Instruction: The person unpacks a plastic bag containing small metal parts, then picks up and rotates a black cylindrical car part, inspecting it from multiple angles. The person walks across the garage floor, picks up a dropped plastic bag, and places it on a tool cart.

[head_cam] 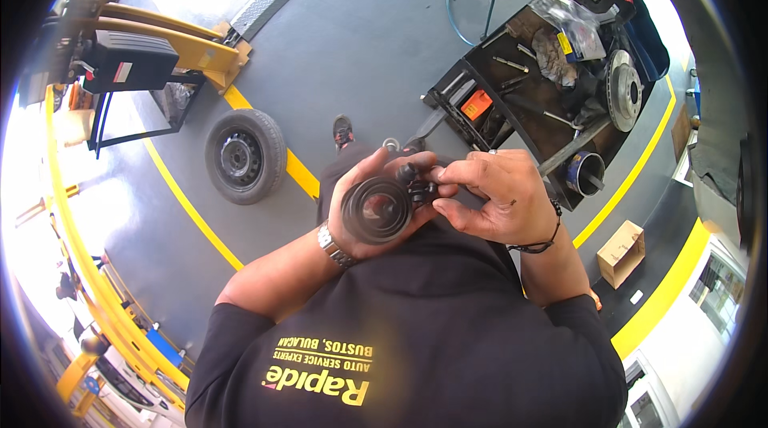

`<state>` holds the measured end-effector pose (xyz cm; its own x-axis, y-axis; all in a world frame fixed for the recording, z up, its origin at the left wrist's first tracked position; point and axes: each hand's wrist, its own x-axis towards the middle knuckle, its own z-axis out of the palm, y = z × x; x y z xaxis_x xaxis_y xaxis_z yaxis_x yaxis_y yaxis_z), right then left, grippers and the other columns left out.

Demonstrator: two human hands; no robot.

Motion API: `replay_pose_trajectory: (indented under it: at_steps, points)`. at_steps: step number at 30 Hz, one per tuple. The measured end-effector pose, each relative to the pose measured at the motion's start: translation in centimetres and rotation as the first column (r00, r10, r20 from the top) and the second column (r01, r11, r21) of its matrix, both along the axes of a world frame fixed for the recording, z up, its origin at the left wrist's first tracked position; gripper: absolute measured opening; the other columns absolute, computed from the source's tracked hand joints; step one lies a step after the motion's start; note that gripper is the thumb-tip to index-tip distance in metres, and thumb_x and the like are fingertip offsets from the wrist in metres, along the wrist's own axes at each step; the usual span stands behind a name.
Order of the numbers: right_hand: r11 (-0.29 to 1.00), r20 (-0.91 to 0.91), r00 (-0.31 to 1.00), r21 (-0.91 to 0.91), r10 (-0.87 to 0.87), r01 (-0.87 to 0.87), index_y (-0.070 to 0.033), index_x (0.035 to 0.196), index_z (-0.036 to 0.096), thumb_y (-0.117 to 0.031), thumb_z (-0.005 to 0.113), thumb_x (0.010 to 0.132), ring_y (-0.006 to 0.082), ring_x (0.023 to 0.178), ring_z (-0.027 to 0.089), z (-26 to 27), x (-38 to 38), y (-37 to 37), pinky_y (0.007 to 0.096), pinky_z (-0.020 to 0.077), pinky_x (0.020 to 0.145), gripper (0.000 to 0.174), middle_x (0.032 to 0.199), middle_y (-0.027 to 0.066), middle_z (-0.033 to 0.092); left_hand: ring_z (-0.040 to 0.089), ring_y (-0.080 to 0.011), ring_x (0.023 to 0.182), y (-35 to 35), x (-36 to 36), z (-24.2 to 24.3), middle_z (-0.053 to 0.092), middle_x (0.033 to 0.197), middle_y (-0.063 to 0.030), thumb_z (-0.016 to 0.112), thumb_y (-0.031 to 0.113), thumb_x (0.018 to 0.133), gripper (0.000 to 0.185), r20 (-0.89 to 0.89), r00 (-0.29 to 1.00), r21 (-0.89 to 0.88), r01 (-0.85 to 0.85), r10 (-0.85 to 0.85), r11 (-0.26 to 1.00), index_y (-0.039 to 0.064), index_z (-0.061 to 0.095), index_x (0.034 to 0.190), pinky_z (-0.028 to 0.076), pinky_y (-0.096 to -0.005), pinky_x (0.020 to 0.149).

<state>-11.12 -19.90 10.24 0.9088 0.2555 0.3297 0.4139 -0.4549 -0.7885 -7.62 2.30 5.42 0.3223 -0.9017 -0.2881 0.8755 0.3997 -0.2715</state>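
My left hand (354, 188), with a metal watch at the wrist, is palm up in front of my body. In it lie nested black ribbed rubber rings (376, 210), which look like a bellows or dust boots. Beside them, near the fingers, rest several small black rubber parts (420, 189), apparently small boots or caps. My right hand (495, 197) comes in from the right with a dark bracelet on its wrist. Its thumb and index finger are at the small rubber parts; whether they grip one cannot be made out.
A black tool cart (522, 92) stands front right, holding a brake disc (625, 91), a can (584, 173), hand tools and plastic packaging. A wheel with tyre (245, 156) lies on the floor at left, near a yellow lift arm (186, 50). An open cardboard box (621, 254) sits right.
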Motion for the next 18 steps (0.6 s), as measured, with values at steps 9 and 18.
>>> replay_pose_trajectory:
  at_steps: [9, 18]
  points:
    - [1.000, 0.056, 0.998, -0.016, -0.013, 0.014, -0.010, 0.098, 0.069, -0.019, 0.080, 0.079, 0.0213, 0.059, 0.067, 1.4, 1.5, -1.0, 0.0306, 0.0502, 0.051, 0.024, 0.073, 0.0025, 0.067, 0.063, -0.0345, 0.116, -1.3, 0.7, 1.1, 0.067, 0.122, -0.0182, 0.046, 0.037, 0.103, 0.044, -0.015, 0.998, 0.100, -0.063, 0.065, 0.993, 0.001, 0.065, 0.119, 0.050, -0.0491, 0.104]
    - [0.997, 0.053, 0.999, -0.083, -0.006, 0.010, -0.009, 0.104, 0.067, -0.038, 0.087, 0.073, 0.0210, 0.056, 0.063, 1.5, 1.4, 1.5, 0.0307, 0.0466, 0.051, 0.047, 0.073, 0.0029, 0.065, 0.064, -0.0271, 0.101, -1.0, 2.3, 1.9, 0.067, 0.105, -0.0115, 0.055, 0.032, 0.097, 0.030, 0.007, 0.996, 0.278, -0.083, 0.084, 0.957, 0.006, 0.066, 0.103, 0.052, -0.0421, 0.090]
